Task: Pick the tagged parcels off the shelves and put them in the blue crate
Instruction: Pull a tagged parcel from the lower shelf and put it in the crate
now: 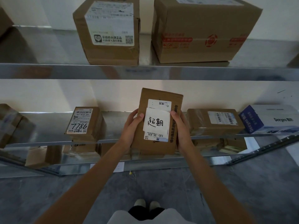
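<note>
A flat brown cardboard parcel [176, 113] carries a white paper tag [156, 121] with handwritten characters over its shipping label. I hold it in both hands in front of the middle metal shelf [48, 140]. My left hand [131, 126] grips its left edge, thumb on the front. My right hand [179, 128] grips its right edge, thumb on the tag's corner. The blue crate is not in view.
On the middle shelf sit a small box marked 7786 [84, 122], a taped box [215, 121] and a blue-and-white carton [271, 118]. Two larger boxes [110, 31] [202, 29] stand on the upper shelf. More parcels lie on the lower shelf [77, 151]. Grey floor lies below.
</note>
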Available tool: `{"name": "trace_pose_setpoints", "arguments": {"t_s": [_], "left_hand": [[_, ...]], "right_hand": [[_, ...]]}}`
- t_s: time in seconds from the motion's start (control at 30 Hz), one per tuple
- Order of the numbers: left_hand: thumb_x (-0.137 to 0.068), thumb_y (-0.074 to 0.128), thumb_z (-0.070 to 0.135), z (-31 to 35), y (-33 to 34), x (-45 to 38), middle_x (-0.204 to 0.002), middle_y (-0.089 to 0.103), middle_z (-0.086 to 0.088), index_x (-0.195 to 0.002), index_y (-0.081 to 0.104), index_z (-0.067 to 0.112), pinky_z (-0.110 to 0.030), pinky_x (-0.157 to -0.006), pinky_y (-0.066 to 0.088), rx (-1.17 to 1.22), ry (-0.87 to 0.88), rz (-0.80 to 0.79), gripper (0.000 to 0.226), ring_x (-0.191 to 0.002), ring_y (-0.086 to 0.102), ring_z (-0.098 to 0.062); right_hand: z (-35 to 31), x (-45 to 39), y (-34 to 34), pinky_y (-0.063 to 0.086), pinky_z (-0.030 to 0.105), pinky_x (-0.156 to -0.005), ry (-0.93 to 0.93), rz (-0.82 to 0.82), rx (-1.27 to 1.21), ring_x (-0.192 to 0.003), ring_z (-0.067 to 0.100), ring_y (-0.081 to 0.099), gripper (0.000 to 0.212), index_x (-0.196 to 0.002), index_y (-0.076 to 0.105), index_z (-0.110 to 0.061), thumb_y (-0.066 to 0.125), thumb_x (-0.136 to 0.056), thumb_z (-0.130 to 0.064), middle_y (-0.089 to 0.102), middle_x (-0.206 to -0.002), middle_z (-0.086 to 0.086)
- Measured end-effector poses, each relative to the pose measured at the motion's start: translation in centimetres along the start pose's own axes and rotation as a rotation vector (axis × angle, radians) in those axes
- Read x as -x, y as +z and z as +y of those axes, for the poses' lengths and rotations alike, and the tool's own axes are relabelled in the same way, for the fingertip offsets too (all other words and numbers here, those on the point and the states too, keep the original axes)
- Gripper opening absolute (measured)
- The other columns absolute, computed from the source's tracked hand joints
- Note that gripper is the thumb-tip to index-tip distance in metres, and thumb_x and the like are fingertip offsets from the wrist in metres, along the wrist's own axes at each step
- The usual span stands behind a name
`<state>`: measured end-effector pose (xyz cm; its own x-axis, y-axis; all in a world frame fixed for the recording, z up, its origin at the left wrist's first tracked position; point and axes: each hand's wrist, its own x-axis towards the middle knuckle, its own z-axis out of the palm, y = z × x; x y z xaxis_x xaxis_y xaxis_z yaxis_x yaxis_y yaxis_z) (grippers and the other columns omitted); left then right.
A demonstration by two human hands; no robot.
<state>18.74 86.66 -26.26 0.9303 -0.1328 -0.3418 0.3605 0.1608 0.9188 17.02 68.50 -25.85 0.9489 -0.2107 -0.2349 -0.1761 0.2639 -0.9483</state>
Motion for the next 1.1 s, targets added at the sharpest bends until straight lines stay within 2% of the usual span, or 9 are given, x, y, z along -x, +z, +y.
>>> {"name": "trace_pose_setpoints", "arguments": {"t_s": [0.1,0.23,0.3,0.47,0.6,0.7,0.87,1.0,1.1], "left_hand": [[-0.093,0.051,0.046,-0.2,1.3,-0.3,-0.114,0.07,-0.003,-0.137,0.041,0.03,-0.044,-0.083,0.058,-0.007,-0.016,-0.052,0.048,-0.098,0.07,-0.025],[-0.079,0.062,0.053,-1.0,4.1,-1.2,-0.111,0.072,-0.005,-0.134,0.044,0.032,-0.042,-0.076,0.06,-0.008,-0.04,-0.148,0.062,-0.096,0.071,-0.026],[-0.075,0.067,0.057,-1.7,6.1,-1.4,-0.106,0.074,-0.001,-0.132,0.046,0.035,-0.036,-0.069,0.06,-0.017,-0.056,-0.198,0.064,-0.093,0.072,-0.023],[-0.08,0.062,0.056,-4.1,12.0,-1.2,-0.105,0.074,0.002,-0.135,0.046,0.033,-0.031,-0.067,0.058,-0.101,-0.103,-0.328,0.062,-0.093,0.072,-0.019],[-0.078,0.063,0.056,-5.2,17.7,-0.9,-0.107,0.074,-0.001,-0.13,0.05,0.031,-0.038,-0.074,0.058,-0.132,-0.118,-0.41,0.059,-0.097,0.071,-0.023],[-0.08,0.062,0.055,-6.5,22.6,-0.8,-0.112,0.072,-0.001,-0.128,0.054,0.03,-0.041,-0.083,0.056,-0.172,-0.104,-0.458,0.055,-0.101,0.069,-0.023],[-0.077,0.062,0.058,-9.2,31.6,0.0,-0.108,0.073,0.001,-0.129,0.054,0.032,-0.036,-0.077,0.057,-0.248,-0.115,-0.545,0.059,-0.094,0.072,-0.018],[-0.072,0.065,0.063,-11.5,37.9,0.8,-0.112,0.072,-0.001,-0.129,0.053,0.035,-0.047,-0.087,0.055,-0.248,-0.144,-0.621,0.064,-0.1,0.07,-0.023],[-0.072,0.065,0.064,-13.0,43.0,1.2,-0.111,0.072,-0.002,-0.131,0.052,0.031,-0.048,-0.084,0.056,-0.264,-0.154,-0.67,0.069,-0.097,0.071,-0.024]], "right_hand": [[-0.1,0.5,-0.6,0.059,0.035,-0.076,-0.017,0.043,-0.071,-0.105,0.025,0.068,0.053,-0.136,0.05,-0.025,0.06,-0.088,-0.046,0.071,-0.115,0.002],[-0.2,1.7,-3.6,0.049,0.055,-0.096,-0.059,0.133,-0.13,-0.117,0.031,0.061,0.059,-0.141,0.046,-0.023,0.057,-0.088,-0.048,0.063,-0.129,0.008],[0.0,2.7,-5.6,0.047,0.058,-0.098,-0.086,0.224,-0.137,-0.118,0.03,0.06,0.062,-0.142,0.045,-0.024,0.056,-0.087,-0.051,0.062,-0.131,0.008],[0.7,5.7,-11.5,0.044,0.059,-0.101,-0.105,0.415,-0.174,-0.122,0.032,0.057,0.069,-0.144,0.043,-0.021,0.058,-0.084,-0.053,0.058,-0.136,0.01],[-0.2,7.1,-16.3,0.043,0.057,-0.102,-0.094,0.524,-0.237,-0.121,0.031,0.058,0.08,-0.143,0.045,-0.022,0.064,-0.075,-0.058,0.059,-0.134,0.009],[-0.9,8.0,-20.5,0.046,0.056,-0.1,-0.121,0.588,-0.255,-0.117,0.031,0.061,0.07,-0.141,0.048,-0.021,0.062,-0.08,-0.053,0.063,-0.129,0.01],[-1.7,9.9,-29.1,0.056,0.043,-0.091,-0.154,0.746,-0.204,-0.108,0.023,0.067,0.056,-0.137,0.052,-0.024,0.055,-0.088,-0.049,0.067,-0.123,0.006],[-2.4,11.2,-35.1,0.058,0.028,-0.076,-0.196,0.837,-0.136,-0.099,0.016,0.069,0.041,-0.13,0.056,-0.021,0.052,-0.095,-0.042,0.069,-0.115,0.004],[-2.8,12.3,-39.4,0.055,0.034,-0.087,-0.165,0.91,-0.153,-0.107,0.017,0.065,0.051,-0.137,0.047,-0.024,0.054,-0.092,-0.047,0.062,-0.124,0.006]]}}
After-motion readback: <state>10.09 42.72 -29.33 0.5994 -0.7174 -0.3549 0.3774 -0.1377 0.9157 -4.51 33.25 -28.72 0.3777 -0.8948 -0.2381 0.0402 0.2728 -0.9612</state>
